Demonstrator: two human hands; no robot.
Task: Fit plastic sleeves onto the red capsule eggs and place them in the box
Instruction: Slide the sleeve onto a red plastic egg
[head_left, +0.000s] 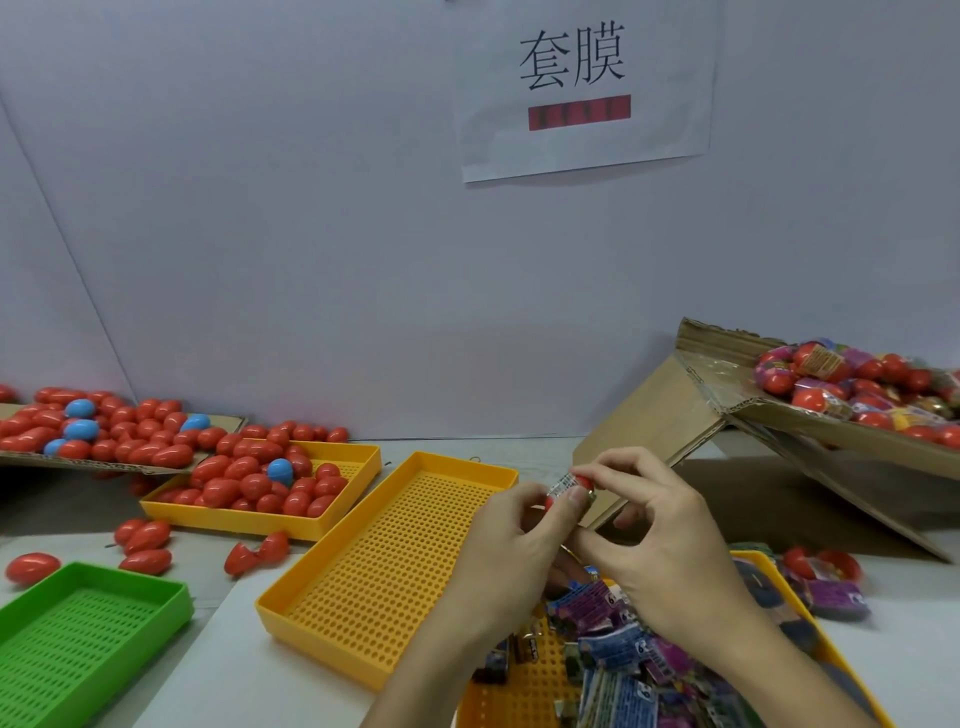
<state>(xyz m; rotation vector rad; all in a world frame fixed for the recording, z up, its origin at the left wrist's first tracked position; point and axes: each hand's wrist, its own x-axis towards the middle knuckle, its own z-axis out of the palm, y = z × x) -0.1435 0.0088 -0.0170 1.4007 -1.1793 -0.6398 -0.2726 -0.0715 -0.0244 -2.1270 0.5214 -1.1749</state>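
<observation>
Both hands meet above the table's middle, holding one red capsule egg (583, 481) with a printed plastic sleeve (562, 486) partly over it. My left hand (511, 540) grips the egg from below and the left. My right hand (660, 525) pinches the sleeve end with thumb and forefinger. A tilted cardboard box (691, 410) at the right holds several sleeved eggs (831, 384). Flat printed sleeves (623, 649) are heaped in a yellow tray (519, 696) under my wrists. Bare red eggs (249, 483) fill a yellow tray (234, 519) at the left.
An empty yellow perforated tray (379, 566) lies left of my hands. A green tray (78, 634) sits at the lower left. Loose red eggs (145, 540) lie on the table, more with a few blue ones on cardboard (104, 462). Two sleeved eggs (831, 582) rest at the right.
</observation>
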